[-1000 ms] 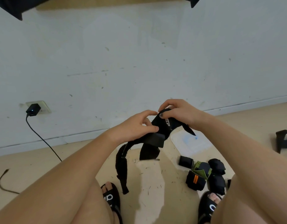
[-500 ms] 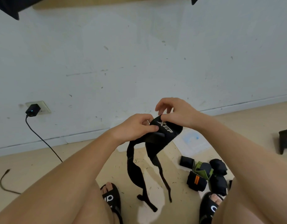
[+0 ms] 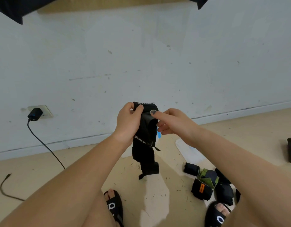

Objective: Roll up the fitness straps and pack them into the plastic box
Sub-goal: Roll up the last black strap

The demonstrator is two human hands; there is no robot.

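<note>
Together, raised hands (image 3: 142,122) pinch the strap (image 3: 145,141) (tail dangling).

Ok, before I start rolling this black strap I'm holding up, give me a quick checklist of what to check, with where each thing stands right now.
1. Left hand grips the top of the black strap: ok.
2. Right hand has a hold on the strap: cannot tell; its forefinger lies straight on the top fold, the other fingers are partly hidden.
3. Strap hangs free of the floor: ok, the tail end dangles above it.
4. Strap lies flat and untwisted: not ok, it is folded over itself.
5. Rolled straps wait near the right foot: ok.
6. Plastic box ready: cannot tell, only a clear plastic piece shows behind the right forearm.
</note>
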